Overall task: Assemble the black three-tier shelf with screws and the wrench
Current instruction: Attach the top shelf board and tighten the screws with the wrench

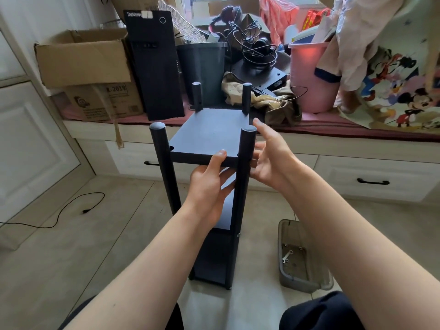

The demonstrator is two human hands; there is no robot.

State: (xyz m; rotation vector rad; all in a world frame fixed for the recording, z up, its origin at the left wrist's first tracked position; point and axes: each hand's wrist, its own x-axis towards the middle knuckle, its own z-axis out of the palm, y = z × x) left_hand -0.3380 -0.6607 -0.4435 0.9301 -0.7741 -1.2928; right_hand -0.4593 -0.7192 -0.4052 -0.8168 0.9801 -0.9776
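Left grip [209, 184] pinches shelf [209, 134] edge; right grip [269, 158] open; tower [154, 65] reads, seemingly, "ThinkCentre".

The tiled floor [100, 246] is seen carrying the black shelf [209, 134], which stands upright at the centre. Just beside it, at 4 o'clock, a grey plastic tray [284, 279] is set on the tiles, with a small wrench [286, 256] and a few screws lying inside. At 9 o'clock, well apart, a black cable [64, 208] is trailed across the floor.
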